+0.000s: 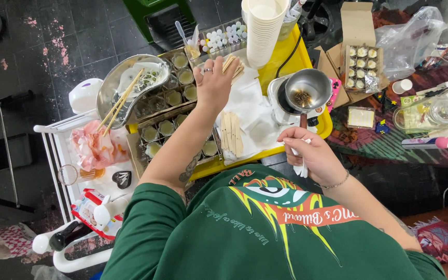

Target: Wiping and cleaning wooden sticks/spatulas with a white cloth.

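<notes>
Dark tiled floor [79, 36] under us, yellow tray [291, 57] on a white cart [58, 155] as our tabletop. Our left hand [214, 83] is stretched over the tray, fingers closed around a bundle of flat wooden sticks [233, 66]: pale, thin, fanned slightly past the fingertips, above the white paper sheet [252, 111]. More of the same sticks [232, 135] lie in a row on that sheet. Our right hand [312, 155] sits near the body at the tray's front edge, pinched shut on small white wicks [301, 168] hanging below the palm. Small glass jars [175, 98] of pale wax sit in cardboard dividers just left of the left hand. Metal pouring pot [308, 89] sits right of the sheet, stack of white cups [263, 31] behind it.
</notes>
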